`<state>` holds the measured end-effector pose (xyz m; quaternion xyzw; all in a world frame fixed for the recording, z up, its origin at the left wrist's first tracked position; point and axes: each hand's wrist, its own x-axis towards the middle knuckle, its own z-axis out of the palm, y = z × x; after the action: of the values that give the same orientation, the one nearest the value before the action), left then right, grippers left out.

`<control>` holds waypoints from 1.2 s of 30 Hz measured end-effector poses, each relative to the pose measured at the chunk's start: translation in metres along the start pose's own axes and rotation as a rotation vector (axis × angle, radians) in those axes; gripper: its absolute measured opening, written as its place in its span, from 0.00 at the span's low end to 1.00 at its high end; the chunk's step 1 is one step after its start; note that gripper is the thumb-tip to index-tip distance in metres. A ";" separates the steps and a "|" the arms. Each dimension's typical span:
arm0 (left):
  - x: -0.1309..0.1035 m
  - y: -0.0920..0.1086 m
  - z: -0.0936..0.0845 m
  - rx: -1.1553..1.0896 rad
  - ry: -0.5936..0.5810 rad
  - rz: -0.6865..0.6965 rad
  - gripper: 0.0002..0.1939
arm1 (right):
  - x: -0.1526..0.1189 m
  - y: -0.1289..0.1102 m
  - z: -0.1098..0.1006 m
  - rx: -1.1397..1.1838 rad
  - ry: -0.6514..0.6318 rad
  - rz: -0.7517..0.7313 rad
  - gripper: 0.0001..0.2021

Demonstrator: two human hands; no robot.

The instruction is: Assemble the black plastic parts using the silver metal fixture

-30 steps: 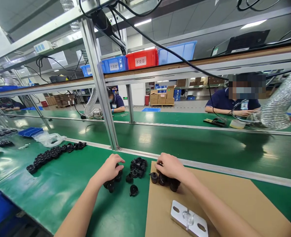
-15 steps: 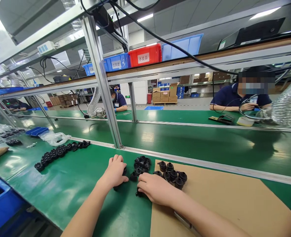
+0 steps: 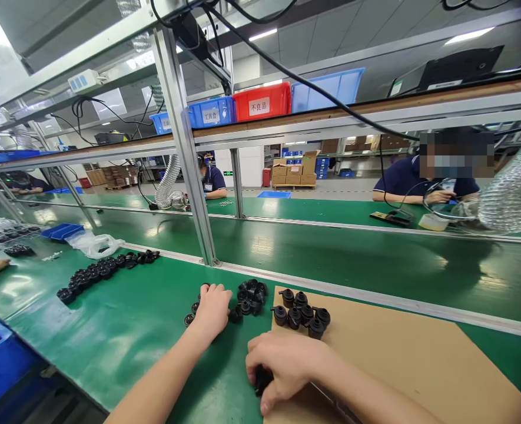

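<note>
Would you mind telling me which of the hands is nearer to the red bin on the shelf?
Left. The left hand lies farther up the belt, toward the red bin; the right hand sits lower, at the cardboard's near edge.

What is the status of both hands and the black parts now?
Left hand flat on loose black parts. Right hand closed on one black part. Nothing in the way.

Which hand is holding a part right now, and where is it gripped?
The right hand is curled over a small black plastic part; grip point hidden. The left hand rests on loose black parts.
</note>
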<state>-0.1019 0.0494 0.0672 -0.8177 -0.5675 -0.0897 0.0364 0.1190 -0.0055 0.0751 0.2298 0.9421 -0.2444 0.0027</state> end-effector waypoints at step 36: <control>-0.001 0.034 0.006 -1.250 0.339 0.063 0.19 | -0.048 0.004 -0.065 0.322 0.212 0.391 0.04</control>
<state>-0.0698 0.0376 0.0623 -0.6754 -0.3702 -0.5299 -0.3549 0.1711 0.0069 0.1361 0.4290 0.8239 -0.3602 -0.0855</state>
